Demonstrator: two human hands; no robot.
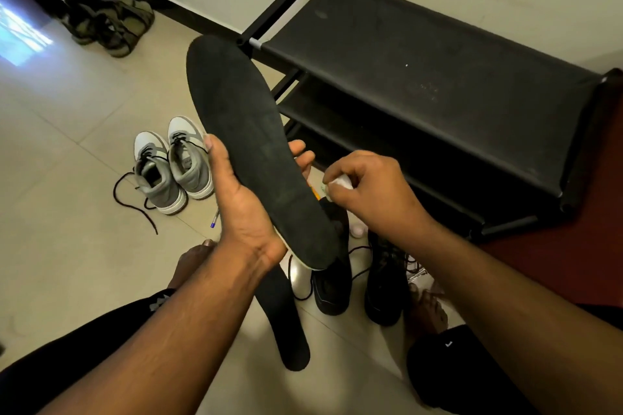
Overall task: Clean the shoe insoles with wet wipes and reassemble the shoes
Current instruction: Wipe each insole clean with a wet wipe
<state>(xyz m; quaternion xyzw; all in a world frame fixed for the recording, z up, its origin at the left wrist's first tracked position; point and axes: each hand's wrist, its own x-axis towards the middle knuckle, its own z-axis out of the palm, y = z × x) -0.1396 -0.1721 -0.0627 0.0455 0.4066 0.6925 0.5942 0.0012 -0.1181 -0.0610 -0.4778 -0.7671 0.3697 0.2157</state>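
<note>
My left hand [242,205] grips a long black insole [242,131] from underneath, near its heel half, with the toe end pointing up and away. Just to the right of the insole, my right hand [367,189] pinches a crumpled white wet wipe [340,183], slightly apart from the insole's edge. A second black insole [286,323] lies on the floor below my hands. Two black shoes [332,283] [386,283] stand on the floor with loose laces, partly hidden by the held insole and my right arm.
A black fabric shoe rack [421,71] stands at the right against the wall. A grey and white pair of sneakers [175,165] sits on the tiled floor at the left, a pen [214,219] beside it. Olive sandals [111,23] lie in the far corner. My bare feet frame the shoes.
</note>
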